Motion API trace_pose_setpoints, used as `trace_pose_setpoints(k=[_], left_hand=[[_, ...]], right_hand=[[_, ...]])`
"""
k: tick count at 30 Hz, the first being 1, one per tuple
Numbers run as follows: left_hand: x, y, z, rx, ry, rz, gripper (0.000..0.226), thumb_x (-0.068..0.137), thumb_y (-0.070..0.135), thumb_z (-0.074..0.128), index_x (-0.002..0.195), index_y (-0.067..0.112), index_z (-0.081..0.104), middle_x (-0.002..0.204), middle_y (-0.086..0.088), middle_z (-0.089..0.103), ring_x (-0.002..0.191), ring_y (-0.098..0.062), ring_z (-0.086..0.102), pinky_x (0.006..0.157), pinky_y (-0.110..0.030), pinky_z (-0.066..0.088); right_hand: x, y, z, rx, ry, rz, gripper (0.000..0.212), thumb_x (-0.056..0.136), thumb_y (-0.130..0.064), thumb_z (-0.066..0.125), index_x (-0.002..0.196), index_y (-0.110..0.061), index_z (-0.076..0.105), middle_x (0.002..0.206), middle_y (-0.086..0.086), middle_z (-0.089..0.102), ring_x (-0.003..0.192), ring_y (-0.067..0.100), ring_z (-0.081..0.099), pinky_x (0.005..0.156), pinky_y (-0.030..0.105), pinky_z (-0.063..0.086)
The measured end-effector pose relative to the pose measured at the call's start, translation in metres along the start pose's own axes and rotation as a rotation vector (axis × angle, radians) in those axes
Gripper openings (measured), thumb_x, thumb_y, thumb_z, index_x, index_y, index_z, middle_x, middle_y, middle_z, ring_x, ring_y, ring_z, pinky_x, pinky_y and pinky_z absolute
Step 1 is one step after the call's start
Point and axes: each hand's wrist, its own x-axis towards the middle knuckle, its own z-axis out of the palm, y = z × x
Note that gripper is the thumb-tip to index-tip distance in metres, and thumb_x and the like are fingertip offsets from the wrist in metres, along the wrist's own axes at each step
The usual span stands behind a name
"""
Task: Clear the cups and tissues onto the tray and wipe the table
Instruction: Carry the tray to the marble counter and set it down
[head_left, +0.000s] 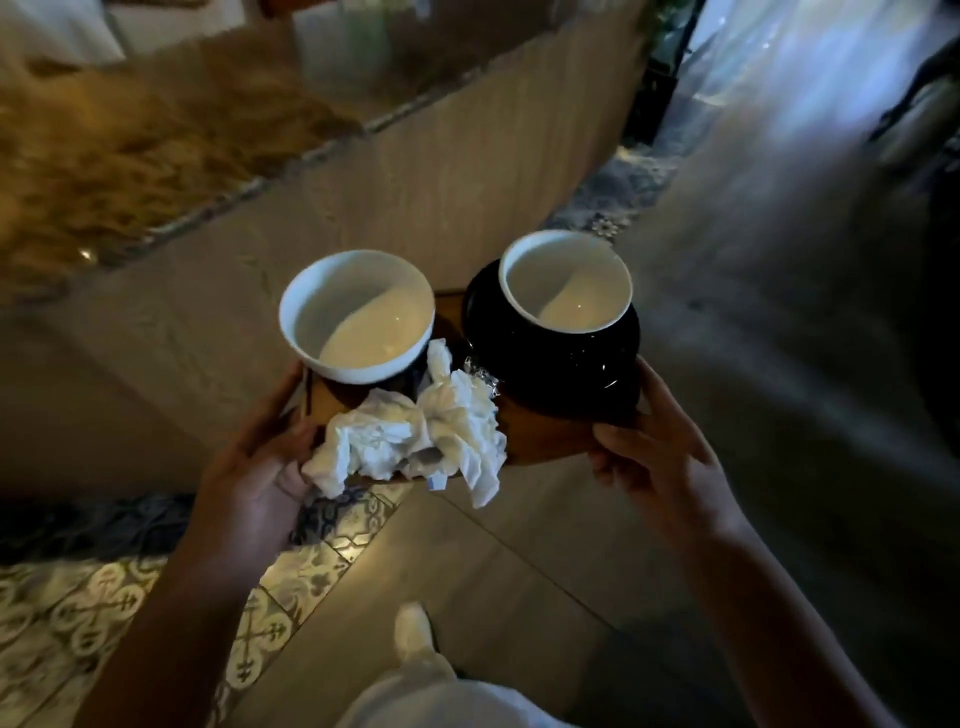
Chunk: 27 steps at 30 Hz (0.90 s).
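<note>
Two cups ride on one wooden tray (545, 436): a white cup (358, 317) at ten o'clock on the tray and a dark cup (566, 322) with a white inside at two o'clock, sitting on a dark saucer (613, 364). A heap of crumpled white tissues (415, 431) lies at six o'clock, spilling over the near edge; how many sheets, I cannot tell. The left hand (254, 467) has its grip closed on the tray's nine o'clock edge, fingers curled beneath. The right hand (649, 447) clamps the three o'clock edge, thumb on top. Below the tray there is patterned floor tile (104, 608) at seven o'clock, and one white shoe (413, 631) at six.
</note>
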Motion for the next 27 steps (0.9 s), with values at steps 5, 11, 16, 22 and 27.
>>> trace_pose_setpoints(k=[5,11,16,22,27], left_hand=[[0.049,0.043,-0.058,-0.038,0.084,0.051,0.054,0.095,0.006,0.045,0.135,0.033,0.069,0.134,-0.007,0.071,0.120,-0.024,0.070,0.092,-0.037,0.061],[0.109,0.063,-0.112,0.067,0.288,0.098,0.055,0.093,0.007,0.058,0.125,0.050,0.072,0.118,0.010,0.078,0.102,-0.007,0.076,0.078,-0.023,0.062],[0.162,0.073,-0.137,-0.030,0.309,0.116,0.055,0.089,0.009,0.058,0.132,0.041,0.070,0.128,-0.001,0.074,0.103,-0.016,0.076,0.073,-0.026,0.063],[0.236,0.076,-0.149,-0.043,0.448,0.159,0.053,0.088,0.010,0.057,0.134,0.036,0.065,0.135,-0.004,0.071,0.106,-0.014,0.074,0.077,-0.025,0.062],[0.286,0.089,-0.161,-0.083,0.538,0.181,0.051,0.087,0.010,0.057,0.129,0.037,0.068,0.136,0.000,0.070,0.115,-0.017,0.072,0.084,-0.031,0.061]], right_hand=[[0.084,0.004,0.068,-0.031,-0.044,0.025,0.073,0.082,0.001,0.066,0.148,-0.024,0.048,0.086,0.018,0.059,0.061,0.019,0.060,0.049,0.026,0.048],[0.185,0.012,0.111,-0.036,-0.175,0.064,0.072,0.088,0.005,0.066,0.150,-0.027,0.046,0.090,0.015,0.063,0.066,0.019,0.064,0.054,0.027,0.054],[0.278,0.014,0.134,-0.068,-0.293,0.079,0.071,0.085,-0.002,0.068,0.145,-0.036,0.051,0.089,0.012,0.067,0.066,0.018,0.066,0.055,0.026,0.055],[0.393,0.010,0.155,-0.061,-0.410,0.108,0.076,0.085,0.002,0.065,0.151,-0.027,0.041,0.076,0.012,0.065,0.062,0.019,0.065,0.053,0.027,0.055],[0.475,0.000,0.183,-0.060,-0.515,0.157,0.082,0.081,0.001,0.062,0.154,-0.026,0.037,0.085,0.012,0.065,0.064,0.018,0.063,0.053,0.025,0.054]])
